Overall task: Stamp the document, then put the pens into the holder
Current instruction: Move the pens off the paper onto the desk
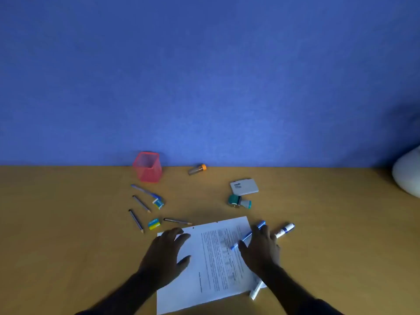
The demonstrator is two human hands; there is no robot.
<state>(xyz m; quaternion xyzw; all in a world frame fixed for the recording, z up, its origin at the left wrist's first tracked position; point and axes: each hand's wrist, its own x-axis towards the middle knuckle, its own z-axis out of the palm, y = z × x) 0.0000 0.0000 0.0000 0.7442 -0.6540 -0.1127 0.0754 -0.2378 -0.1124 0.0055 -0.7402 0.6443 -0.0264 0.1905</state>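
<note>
The document (218, 258) lies under my flat left hand (164, 255); my right hand (261, 248), fingers spread, touches a blue pen (247, 235).

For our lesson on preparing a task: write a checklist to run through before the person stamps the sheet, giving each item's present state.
1. Document flat on the table: ok.
2. Left hand resting on the document to steady it: ok.
3. Stamp within view, lying beside the ink pad case: ok.
4. Right hand free for the stamp: not ok, it lies over the blue pen.
5. Stamping area free of pens: not ok, the blue pen crosses the page.
6. Holder upright and open: ok.
</note>
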